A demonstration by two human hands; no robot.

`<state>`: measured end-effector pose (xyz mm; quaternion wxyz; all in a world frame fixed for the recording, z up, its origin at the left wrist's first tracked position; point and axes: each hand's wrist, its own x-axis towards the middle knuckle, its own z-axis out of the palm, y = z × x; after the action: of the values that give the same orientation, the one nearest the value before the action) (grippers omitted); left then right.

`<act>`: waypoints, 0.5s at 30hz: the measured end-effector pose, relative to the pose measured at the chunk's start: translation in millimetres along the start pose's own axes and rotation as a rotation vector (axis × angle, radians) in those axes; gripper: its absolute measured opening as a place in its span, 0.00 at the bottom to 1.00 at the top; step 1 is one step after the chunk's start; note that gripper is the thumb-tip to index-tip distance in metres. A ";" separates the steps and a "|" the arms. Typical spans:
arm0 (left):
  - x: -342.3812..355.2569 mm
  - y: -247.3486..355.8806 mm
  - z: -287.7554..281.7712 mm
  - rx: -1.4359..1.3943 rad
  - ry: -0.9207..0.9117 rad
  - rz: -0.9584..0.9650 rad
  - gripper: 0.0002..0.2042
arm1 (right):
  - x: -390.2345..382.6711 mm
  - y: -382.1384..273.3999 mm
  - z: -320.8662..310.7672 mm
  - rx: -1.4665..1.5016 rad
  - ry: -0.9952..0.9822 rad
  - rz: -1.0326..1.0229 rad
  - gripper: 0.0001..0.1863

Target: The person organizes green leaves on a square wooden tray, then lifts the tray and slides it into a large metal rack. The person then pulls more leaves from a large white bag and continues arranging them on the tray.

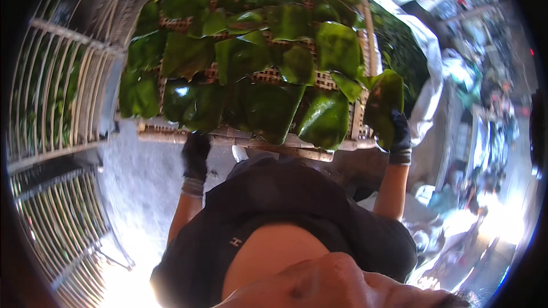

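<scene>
Glossy dark-green, leaf-like sheets point(274, 111) lie in rows over a woven bamboo tray point(268, 76) in front of me. At the tray's right edge, my right hand point(401, 131), in a dark glove, is closed on the side of a green sheet point(383, 102). That sheet overlaps the tray's side pole. My left hand point(196, 153), also gloved, is at the near edge, by the bamboo pole point(245, 140) and just below a green sheet point(193, 102). Its fingers are too dark to make out, and I cannot tell whether it grips the pole.
Slatted bamboo racks point(57, 91) stand along the left, with another slatted panel point(65, 222) nearer me. On the right, a whitish plastic sheet point(425, 85) edges a heap of dark-green leafy material point(399, 37). Concrete floor point(134, 171) shows at the near left. Clutter fills the far right.
</scene>
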<state>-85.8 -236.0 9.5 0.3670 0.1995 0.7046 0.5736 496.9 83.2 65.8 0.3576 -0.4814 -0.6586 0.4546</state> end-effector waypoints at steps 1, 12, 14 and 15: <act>4.1 -5.4 -29.5 -0.254 0.028 -0.096 0.17 | -6.8 -63.2 36.6 0.687 0.092 0.425 0.23; 92.9 -47.9 -171.2 0.655 -0.211 0.518 0.13 | 26.1 -62.5 12.6 0.510 0.354 0.158 0.28; 96.6 -16.0 -158.1 1.434 -0.228 0.865 0.13 | 21.5 -19.5 0.4 0.524 0.422 0.197 0.24; 97.1 -1.0 -149.2 1.497 -0.253 0.788 0.13 | 14.5 6.8 -7.3 0.538 0.469 0.257 0.22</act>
<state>-260.2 -266.9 -8.6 -0.0117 0.6824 0.7307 0.0162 501.6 99.8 62.3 0.5525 -0.5399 -0.3500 0.5299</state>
